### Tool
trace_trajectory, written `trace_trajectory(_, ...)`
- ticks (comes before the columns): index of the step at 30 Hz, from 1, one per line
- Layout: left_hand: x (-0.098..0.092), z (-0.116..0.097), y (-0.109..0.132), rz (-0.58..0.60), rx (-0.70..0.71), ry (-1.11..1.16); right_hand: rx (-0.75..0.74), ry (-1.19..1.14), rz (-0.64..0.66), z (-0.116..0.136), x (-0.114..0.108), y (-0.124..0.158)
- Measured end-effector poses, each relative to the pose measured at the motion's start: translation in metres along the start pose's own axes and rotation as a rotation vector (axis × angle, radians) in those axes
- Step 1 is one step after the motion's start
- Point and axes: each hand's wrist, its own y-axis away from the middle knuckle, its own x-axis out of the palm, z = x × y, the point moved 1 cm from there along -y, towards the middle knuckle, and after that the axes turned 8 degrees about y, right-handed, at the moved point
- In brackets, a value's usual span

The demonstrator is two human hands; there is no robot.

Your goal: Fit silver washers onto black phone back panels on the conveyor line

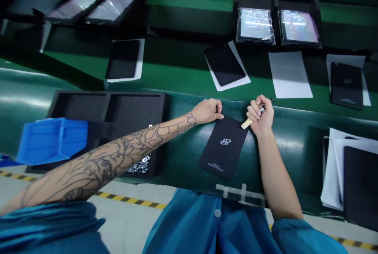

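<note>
The left hand pinches the 11 o'clock corner of a black logo-printed panel on the green table; the right hand, just beside at 1 o'clock, grips a cream-tipped pen.

Black panel lying on green bench, seen from standing nearby: white monogram mid-surface, stylised letters, perhaps B and Y, exact form unclear. Below it, near lower edge, tiny white print, about two lines, too small to read. Second black panel, far right on white sheet: small pale logo near top, unreadable.
</note>
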Motion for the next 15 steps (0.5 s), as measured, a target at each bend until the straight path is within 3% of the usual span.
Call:
trace_trajectory(4, 0.006, 0.001, -0.002, 0.005, -0.072, 0.079, -0.001, 0.075, -0.007, 0.003, 0.003, 0.003)
trace_trajectory(7, 0.001, -0.005, -0.011, 0.022, -0.059, 0.038, -0.046, 0.277, -0.039, 0.026, 0.000, 0.001)
trace_trajectory(9, -0.003, -0.009, -0.016, 0.053, -0.042, 0.011, -0.173, 0.522, -0.145, 0.054, -0.013, -0.009)
trace_trajectory(12, -0.009, -0.012, -0.020, 0.103, -0.021, -0.014, -0.410, 1.050, -0.457, 0.107, -0.050, -0.032)
trace_trajectory(15, -0.014, -0.012, -0.016, 0.141, 0.001, -0.006, -0.383, 1.643, -0.643, 0.142, -0.091, -0.060)
